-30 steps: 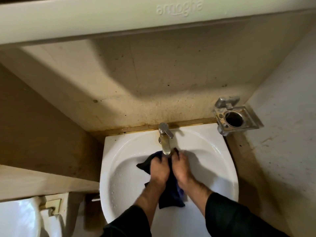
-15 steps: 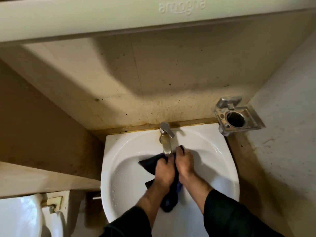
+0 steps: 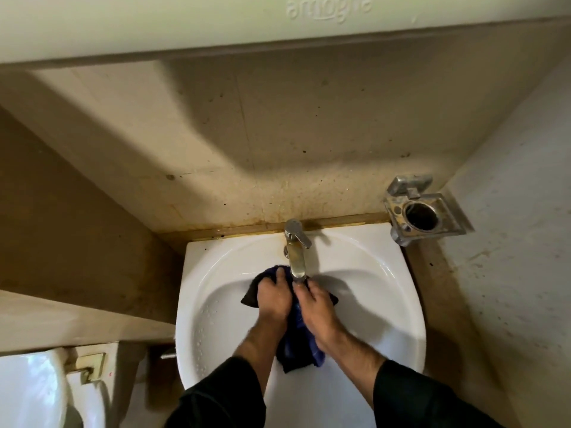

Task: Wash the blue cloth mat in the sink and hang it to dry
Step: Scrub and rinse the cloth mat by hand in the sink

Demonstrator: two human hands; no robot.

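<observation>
The cabinet (image 3: 216, 23) overhead bears, seemingly, the embossed word "amogha"

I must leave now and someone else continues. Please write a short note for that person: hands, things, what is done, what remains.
Left hand and right hand: both grip the cloth, side by side.
Cloth: bunched in the sink bowl, just under the tap spout, one end trailing toward you.
Done: cloth is in the sink, washing under way.
Left: finish washing, hang it to dry. Running water cannot be seen.

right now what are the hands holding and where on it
Both hands, left hand and right hand, grip the blue cloth at its bunched upper part under the tap.
</observation>
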